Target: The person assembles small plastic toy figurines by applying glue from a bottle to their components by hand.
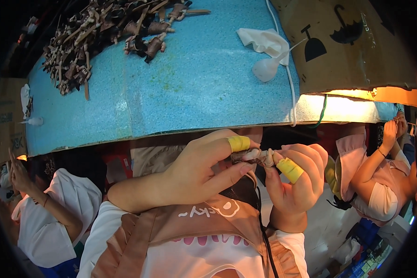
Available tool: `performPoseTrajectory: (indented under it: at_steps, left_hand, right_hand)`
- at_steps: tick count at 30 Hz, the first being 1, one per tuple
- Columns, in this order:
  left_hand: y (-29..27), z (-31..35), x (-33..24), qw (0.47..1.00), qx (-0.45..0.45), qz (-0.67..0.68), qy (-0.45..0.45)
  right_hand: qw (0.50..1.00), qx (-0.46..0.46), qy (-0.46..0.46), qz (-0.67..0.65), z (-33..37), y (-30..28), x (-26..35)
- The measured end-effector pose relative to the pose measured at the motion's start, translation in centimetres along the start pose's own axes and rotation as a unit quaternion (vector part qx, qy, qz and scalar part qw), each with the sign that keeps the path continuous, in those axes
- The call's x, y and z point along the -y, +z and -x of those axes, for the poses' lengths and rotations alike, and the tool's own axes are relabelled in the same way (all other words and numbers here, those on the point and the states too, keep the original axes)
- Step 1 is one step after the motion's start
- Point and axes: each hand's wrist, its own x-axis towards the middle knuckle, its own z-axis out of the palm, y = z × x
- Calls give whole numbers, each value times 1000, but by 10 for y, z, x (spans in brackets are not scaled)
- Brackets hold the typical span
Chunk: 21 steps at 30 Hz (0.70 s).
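A small brown and pale figurine (246, 156) is held between my two hands, just off the near edge of the blue table. My left hand (213, 160) pinches its dark brown end between thumb and fingers. At its paler end, my right hand (301, 173) grips with thumb and curled index finger. Yellow tape wraps a finger on each hand. Fingers hide much of the figurine, so its details are hard to make out. At the table's far left lies a heap of similar brown figurines (106, 32), several with long flat tan parts sticking out.
The blue table (185, 97) spans the space ahead. On its right lie a white squeeze bottle (265, 69) with a thin nozzle, a white cloth (264, 41) and a white cord (291, 95). A cardboard box (343, 55) stands beyond. People sit at left (55, 213) and right (375, 180).
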Motion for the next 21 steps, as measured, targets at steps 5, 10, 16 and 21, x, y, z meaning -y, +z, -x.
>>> performPoseTrajectory:
  at_steps: [5, 10, 16, 21]
  left_hand:
    - [1, 3, 2, 1000, 3, 17, 14]
    - [-2, 1, 0, 998, 35, -6, 54]
    - [-2, -1, 4, 997, 25, -32, 59]
    - [-3, -1, 4, 998, 53, 10, 27]
  right_hand:
    - [997, 11, 34, -62, -2, -2, 3]
    - [997, 22, 20, -74, -5, -2, 2]
    - [997, 52, 1, -60, -3, -4, 0]
    - [996, 53, -56, 54, 4, -5, 9]
